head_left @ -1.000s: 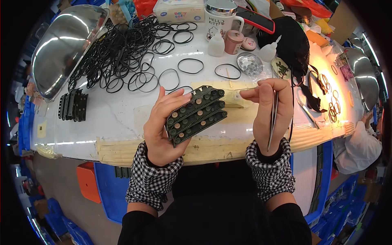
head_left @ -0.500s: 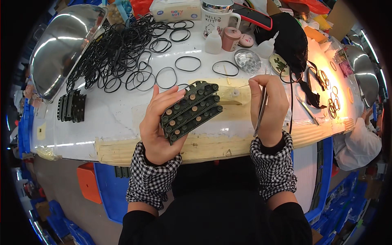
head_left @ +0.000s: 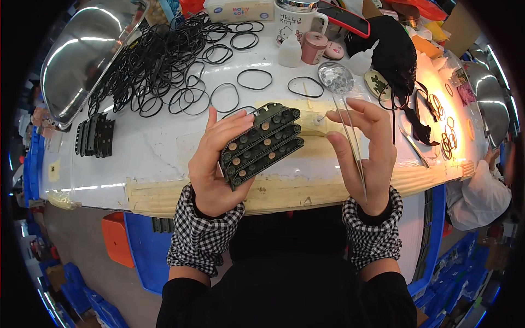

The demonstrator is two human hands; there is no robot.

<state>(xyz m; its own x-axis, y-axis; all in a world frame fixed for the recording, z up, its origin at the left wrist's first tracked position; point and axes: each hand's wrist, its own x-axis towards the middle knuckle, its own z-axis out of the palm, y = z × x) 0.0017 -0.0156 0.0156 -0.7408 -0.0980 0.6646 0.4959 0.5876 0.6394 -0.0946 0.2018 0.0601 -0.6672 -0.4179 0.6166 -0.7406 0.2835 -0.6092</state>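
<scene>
Above tabletop [head_left: 147, 153], left hand [head_left: 210, 169] clasps studded green strips [head_left: 262, 143]; right hand [head_left: 376, 158] loosely cradles tweezers [head_left: 359, 164].

**Concealed, Cropped and Unresolved Features**

The stack of dark green, studded, ridged strips [head_left: 265, 143] conceals part of the left hand's [head_left: 210, 169] palm; the contact areas are not visible. The view's upper edge crops the large shiny metal bowl [head_left: 76, 65] and the white mug with the mirrored lid [head_left: 301, 24]. The white table [head_left: 147, 142] and black garment [head_left: 284, 273] obscure parts of the blue plastic tray [head_left: 143, 265]. Detail inside the round clear dish [head_left: 336, 77] is too small to identify.
</scene>
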